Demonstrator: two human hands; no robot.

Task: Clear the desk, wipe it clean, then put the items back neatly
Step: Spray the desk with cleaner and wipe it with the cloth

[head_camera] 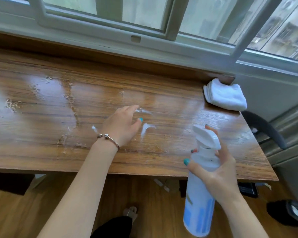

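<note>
The wooden worktop (41,107), filling the middle of the frame, is wet with spray. The spray bottle (200,186) stands upright at lower right, gripped by the right hand (218,172). The folded cloth (225,95) lies at the worktop's far right corner, nearer that occupied hand. The left hand (122,126) hovers at centre, its grip loosely open.

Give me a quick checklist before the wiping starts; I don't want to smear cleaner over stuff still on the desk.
1. Desk cleared of items: ok, only the folded white cloth lies on it, at the far right corner.
2. Cleaner applied: ok, white streaks and wet patches show.
3. Cloth in hand: not ok, nobody holds it.
4. A hand free for the cloth: ok, left hand holds nothing.
5. Spray bottle put down: not ok, right hand grips it.
</note>
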